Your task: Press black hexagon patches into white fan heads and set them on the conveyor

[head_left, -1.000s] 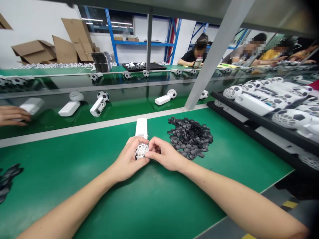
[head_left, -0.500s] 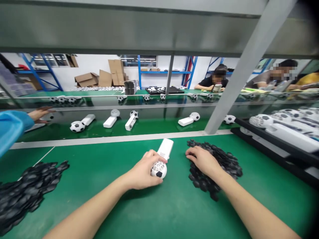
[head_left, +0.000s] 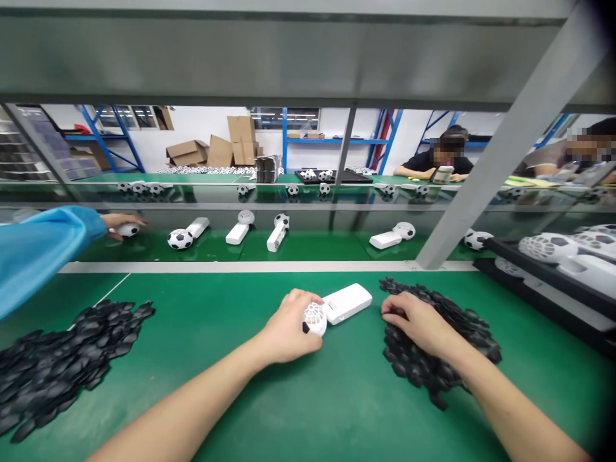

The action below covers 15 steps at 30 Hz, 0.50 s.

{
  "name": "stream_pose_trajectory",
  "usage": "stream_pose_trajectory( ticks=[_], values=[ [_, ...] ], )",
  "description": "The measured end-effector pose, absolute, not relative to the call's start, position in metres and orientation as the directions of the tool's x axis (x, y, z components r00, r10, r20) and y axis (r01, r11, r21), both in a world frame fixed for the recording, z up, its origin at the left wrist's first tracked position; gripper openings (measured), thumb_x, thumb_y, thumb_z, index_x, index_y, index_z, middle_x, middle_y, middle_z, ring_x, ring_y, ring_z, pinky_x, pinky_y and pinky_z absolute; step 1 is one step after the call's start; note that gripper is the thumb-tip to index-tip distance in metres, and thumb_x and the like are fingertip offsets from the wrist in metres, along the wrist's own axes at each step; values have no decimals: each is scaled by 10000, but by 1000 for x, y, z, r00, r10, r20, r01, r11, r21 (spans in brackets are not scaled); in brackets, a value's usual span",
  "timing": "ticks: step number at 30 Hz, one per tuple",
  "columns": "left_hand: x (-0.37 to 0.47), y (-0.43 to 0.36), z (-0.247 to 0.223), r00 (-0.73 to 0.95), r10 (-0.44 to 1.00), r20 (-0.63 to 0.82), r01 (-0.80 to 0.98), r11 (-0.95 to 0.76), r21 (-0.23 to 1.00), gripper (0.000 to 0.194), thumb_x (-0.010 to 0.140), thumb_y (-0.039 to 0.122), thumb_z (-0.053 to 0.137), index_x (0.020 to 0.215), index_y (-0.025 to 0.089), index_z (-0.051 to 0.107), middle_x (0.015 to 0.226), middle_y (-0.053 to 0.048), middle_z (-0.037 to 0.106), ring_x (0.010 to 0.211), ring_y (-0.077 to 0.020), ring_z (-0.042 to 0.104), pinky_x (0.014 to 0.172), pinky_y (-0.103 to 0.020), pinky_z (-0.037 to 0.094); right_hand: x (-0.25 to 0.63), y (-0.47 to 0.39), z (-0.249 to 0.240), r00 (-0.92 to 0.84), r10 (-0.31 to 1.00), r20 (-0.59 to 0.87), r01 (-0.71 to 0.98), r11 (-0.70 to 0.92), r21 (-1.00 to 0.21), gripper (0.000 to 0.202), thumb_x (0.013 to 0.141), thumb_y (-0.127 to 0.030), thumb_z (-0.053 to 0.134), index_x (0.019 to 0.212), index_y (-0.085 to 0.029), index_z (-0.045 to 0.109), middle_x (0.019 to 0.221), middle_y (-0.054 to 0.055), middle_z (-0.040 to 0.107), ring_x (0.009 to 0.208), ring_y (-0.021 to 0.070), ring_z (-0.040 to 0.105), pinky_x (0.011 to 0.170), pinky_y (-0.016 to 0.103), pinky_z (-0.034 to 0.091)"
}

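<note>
My left hand (head_left: 289,327) is closed around the ball-shaped head of a white soccer-ball handheld fan (head_left: 315,319), whose head has an open grille and a black patch. The fan's white handle (head_left: 349,303) points to the right and slightly away, low over the green table. At the left edge of a heap of small black pieces (head_left: 462,327) is my right hand (head_left: 414,321), thumb and fingertips pinched together. Whatever lies between those fingertips is too small to make out.
Beyond a white rail, several similar fans (head_left: 180,239) lie on a green belt. A co-worker's hand (head_left: 126,226) in a blue sleeve touches one at left. Another black heap (head_left: 72,359) lies left. Black trays of fans (head_left: 553,256) stand right, behind a slanted grey post (head_left: 481,154).
The fan in my left hand has turned, its handle swinging from pointing away to pointing right. My right hand stays at the heap's edge. The co-worker's hand has come down onto a ball. The view shifted left.
</note>
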State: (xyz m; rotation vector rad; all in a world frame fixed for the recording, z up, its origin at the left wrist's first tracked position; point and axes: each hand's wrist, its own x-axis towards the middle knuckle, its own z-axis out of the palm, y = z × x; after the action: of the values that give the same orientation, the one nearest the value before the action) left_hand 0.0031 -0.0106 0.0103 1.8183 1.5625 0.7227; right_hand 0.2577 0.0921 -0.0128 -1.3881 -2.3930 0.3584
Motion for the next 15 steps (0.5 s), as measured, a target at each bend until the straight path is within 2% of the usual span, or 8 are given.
stream_pose_trajectory(
  ticks=[3, 6, 9, 15],
  values=[
    [-1, -8, 10, 194, 981, 11, 645, -136, 752, 490, 608, 174, 608, 1079, 228, 481, 1036, -48, 423, 914, -232, 480, 709, -335, 451, 252, 84, -3, -433, 865, 255, 733, 502, -460, 106, 788, -272, 497, 777, -230, 594, 763, 28, 616, 683, 187, 574, 650, 321, 461],
    [-4, -7, 10, 298, 954, 34, 629, -223, 745, 476, 630, 160, 600, 1084, 240, 483, 1025, -30, 416, 891, -203, 478, 694, -301, 443, 242, 72, 5, -429, 832, 351, 618, 554, -558, 139, 806, -261, 500, 873, -219, 614, 879, 42, 635, 800, 191, 588, 736, 323, 466],
    [-8, -4, 10, 352, 936, 34, 616, -259, 744, 495, 651, 158, 589, 1119, 259, 464, 1046, -16, 416, 850, -179, 481, 688, -287, 435, 229, 56, 7, -485, 782, 390, 501, 615, -609, 111, 814, -222, 519, 847, -207, 624, 873, 30, 643, 826, 170, 588, 777, 302, 455],
    [-11, -1, 9, 414, 910, 26, 590, -290, 753, 498, 662, 143, 567, 1130, 266, 452, 1091, -14, 410, 861, -173, 485, 659, -264, 437, 204, 32, 0, -698, 584, 413, 302, 764, -570, 141, 847, -190, 499, 892, -219, 629, 836, 35, 621, 801, 146, 567, 736, 284, 462]
  ],
)
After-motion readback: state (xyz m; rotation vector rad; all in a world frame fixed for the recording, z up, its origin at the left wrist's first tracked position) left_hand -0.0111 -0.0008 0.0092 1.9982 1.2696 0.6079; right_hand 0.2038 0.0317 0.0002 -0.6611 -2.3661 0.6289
